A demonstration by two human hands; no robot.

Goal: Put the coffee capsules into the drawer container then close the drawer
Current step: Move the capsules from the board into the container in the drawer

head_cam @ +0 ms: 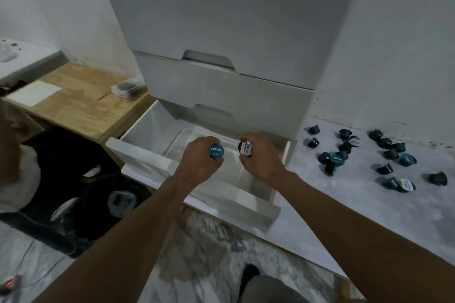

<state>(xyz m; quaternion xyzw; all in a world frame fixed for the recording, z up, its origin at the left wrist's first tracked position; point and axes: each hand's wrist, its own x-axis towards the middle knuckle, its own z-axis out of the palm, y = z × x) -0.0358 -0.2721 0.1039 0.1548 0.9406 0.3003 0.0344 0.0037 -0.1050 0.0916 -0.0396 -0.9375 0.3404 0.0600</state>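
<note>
The bottom drawer (147, 155) of a white drawer container (221, 32) is pulled open, and the part of its inside that shows holds nothing. Over the drawer my left hand (199, 157) grips a capsule with a blue lid (216, 151). Close beside it, my right hand (261, 155) grips a capsule with a white lid (245, 149). Both lids face each other. Several dark and teal coffee capsules (369, 157) lie scattered on the white counter (357, 216) to the right of the drawer.
Two shut drawers sit above the open one. A wooden shelf (81, 101) with a white sheet and a small dark packet stands to the left. Dark bags lie on the marbled floor (209, 253) below. The counter's front edge runs under my right forearm.
</note>
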